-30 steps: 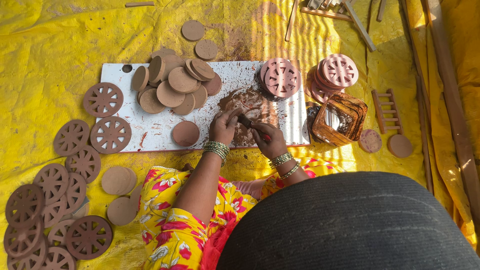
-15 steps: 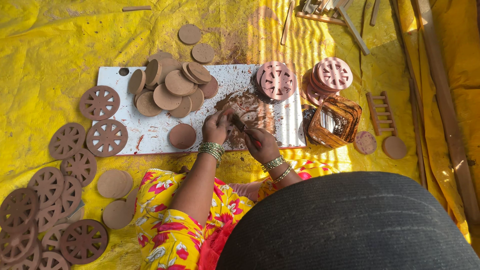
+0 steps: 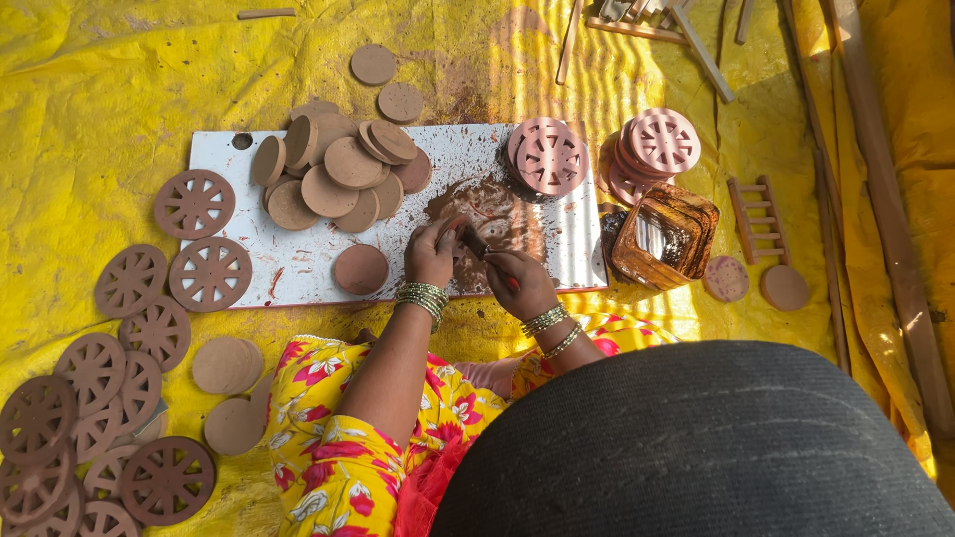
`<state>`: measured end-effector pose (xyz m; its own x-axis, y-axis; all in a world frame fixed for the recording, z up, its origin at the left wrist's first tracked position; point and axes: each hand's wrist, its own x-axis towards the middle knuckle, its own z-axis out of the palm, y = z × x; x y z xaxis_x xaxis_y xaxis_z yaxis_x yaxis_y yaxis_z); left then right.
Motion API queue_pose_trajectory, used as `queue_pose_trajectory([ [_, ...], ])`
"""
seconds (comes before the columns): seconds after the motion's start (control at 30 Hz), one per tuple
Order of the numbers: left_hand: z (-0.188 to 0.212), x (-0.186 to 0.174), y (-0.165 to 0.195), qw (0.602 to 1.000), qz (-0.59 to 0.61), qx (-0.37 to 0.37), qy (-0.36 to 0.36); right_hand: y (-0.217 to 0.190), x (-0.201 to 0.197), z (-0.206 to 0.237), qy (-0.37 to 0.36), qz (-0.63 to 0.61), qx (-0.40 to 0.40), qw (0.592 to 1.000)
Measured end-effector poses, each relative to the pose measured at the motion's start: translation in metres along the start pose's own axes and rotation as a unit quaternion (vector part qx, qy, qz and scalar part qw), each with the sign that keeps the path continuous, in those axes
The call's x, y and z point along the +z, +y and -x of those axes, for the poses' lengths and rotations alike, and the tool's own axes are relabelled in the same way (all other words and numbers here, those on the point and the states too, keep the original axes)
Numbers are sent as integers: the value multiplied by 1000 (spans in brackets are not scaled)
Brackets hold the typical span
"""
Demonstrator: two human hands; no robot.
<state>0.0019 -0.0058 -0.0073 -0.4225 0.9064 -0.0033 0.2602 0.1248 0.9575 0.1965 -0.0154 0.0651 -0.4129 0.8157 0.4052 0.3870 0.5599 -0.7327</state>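
- There, at the right edge of the white board (image 3: 298, 273), an amber glass dish (image 3: 665, 237) sat on the yellow sheet (image 3: 90, 109); what it held could not be made out beyond a pale glint inside.
- The left hand (image 3: 431, 255) rested on a wet clay piece (image 3: 489, 221) near the board's front edge, fingers curled and pressed onto it; the right hand (image 3: 517, 282) had its grip pinched on a small dark tool (image 3: 474, 242) whose tip met the clay just beside the left fingers.
- Compared with half a second before, both hands had kept to the same patch of clay, the tool staying between them; the discs and wheels lay unchanged.
- A plain clay disc (image 3: 360, 268) lay just left of the left hand, and a heap of plain discs (image 3: 338, 171) crowded the board's back edge.
- Pink spoked wheels (image 3: 547, 156) were stacked at the board's back right corner, with more (image 3: 661, 142) beyond it on the sheet.
- Brown spoked wheels (image 3: 204, 273) spread off the board's left edge toward the sheet's front left corner.
- A small clay ladder (image 3: 755, 219) lay right of the dish, and a dark rounded brim (image 3: 696, 447) hid the sheet's front right part.
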Motion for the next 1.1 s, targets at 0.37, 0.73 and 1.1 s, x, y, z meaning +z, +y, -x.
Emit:
queue_pose_trajectory([
  [0.37, -1, -1, -2, 993, -102, 58, 28, 0, -11, 1, -23, -8, 24, 999],
  [0.73, -3, -2, -1, 989, -121, 56, 66, 16, -6, 5, -19, 17, 53, 998],
  [1.1, -14, -9, -10, 993, -67, -13, 100, 45, 1, 7, -107, 61, 230, 965],
])
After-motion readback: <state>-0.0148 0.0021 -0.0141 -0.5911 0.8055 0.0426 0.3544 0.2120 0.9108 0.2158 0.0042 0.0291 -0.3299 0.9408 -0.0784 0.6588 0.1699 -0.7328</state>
